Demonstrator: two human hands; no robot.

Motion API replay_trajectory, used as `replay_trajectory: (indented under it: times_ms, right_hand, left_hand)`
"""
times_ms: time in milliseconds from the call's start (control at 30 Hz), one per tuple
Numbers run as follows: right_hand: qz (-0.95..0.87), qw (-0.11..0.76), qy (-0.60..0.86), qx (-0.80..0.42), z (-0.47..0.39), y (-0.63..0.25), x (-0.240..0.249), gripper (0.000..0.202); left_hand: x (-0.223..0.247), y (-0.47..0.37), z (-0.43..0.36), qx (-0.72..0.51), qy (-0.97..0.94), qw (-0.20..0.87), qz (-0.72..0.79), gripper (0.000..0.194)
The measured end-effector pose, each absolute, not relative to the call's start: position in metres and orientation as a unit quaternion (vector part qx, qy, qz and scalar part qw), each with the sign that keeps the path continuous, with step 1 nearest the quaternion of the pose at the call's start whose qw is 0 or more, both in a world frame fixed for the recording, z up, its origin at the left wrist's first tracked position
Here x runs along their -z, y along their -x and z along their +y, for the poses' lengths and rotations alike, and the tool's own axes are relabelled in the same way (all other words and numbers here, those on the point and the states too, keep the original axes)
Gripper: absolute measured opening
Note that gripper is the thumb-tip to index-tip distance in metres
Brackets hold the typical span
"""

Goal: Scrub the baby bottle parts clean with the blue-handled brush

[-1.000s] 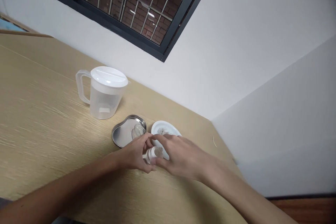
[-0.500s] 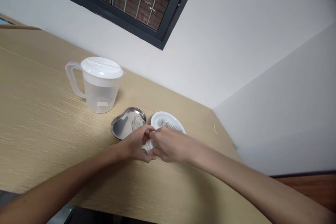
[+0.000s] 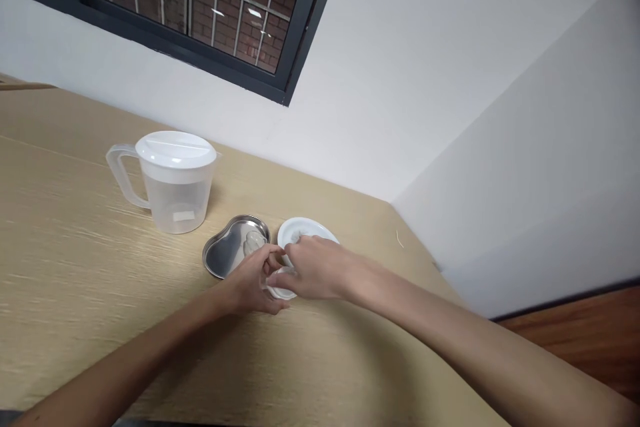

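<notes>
Low over the table, my left hand [image 3: 253, 283] is curled around a small white round object [image 3: 283, 291] that looks like a cup or cap; its exact kind is unclear. My right hand [image 3: 317, 267] is closed at the upper right side of the same object, its thumb pressed over the top. The fingertips of both hands nearly meet there and hide much of it. Just beyond them lie a steel kidney dish [image 3: 219, 257] holding a clear, glassy piece [image 3: 253, 241], and a white plate [image 3: 313, 225] mostly covered by my right hand.
A translucent pitcher [image 3: 180, 197] with a white lid stands at the back left of the wooden table [image 3: 90, 273]. A thin pale strand [image 3: 399, 239] lies toward the right edge. White walls and a barred window [image 3: 235, 13] rise behind.
The view has shifted, so the table things sit lower and further left. My right hand has turned on the white object, whose round top now shows instead of its ridged side.
</notes>
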State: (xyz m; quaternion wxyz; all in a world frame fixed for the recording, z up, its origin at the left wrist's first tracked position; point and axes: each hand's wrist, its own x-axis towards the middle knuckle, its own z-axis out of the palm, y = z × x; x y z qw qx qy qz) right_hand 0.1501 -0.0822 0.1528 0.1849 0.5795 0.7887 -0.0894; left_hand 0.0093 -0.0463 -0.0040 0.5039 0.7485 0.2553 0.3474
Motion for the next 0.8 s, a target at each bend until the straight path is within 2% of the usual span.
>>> replay_trajectory:
  times_ms: [67,133,300,500,667,800]
  right_hand:
    - [0.805,0.182,-0.555,0.102,-0.086,-0.158,-0.156,0.043]
    - [0.819,0.176,-0.534,0.111,-0.090,-0.163,-0.154,0.048]
    - [0.824,0.161,-0.534,0.103,-0.099,-0.165,-0.138,0.038]
    - [0.856,0.081,-0.495,0.126,-0.101,-0.174,-0.126,0.037]
    - [0.899,0.115,-0.411,0.101,-0.097,-0.185,-0.124,0.030]
    - [0.935,0.165,-0.311,0.048,-0.088,-0.188,-0.128,0.035]
  left_hand:
    - [0.003,-0.009,-0.045,-0.350,-0.759,0.484,0.259,0.065]
    - [0.002,-0.008,-0.043,-0.351,-0.764,0.480,0.249,0.065]
    - [0.005,-0.004,-0.038,-0.358,-0.777,0.465,0.229,0.073]
    - [0.011,-0.002,-0.035,-0.359,-0.812,0.406,0.217,0.075]
    - [0.008,-0.002,-0.036,-0.355,-0.816,0.395,0.228,0.067]
    - [0.006,-0.002,-0.035,-0.356,-0.810,0.411,0.218,0.066]
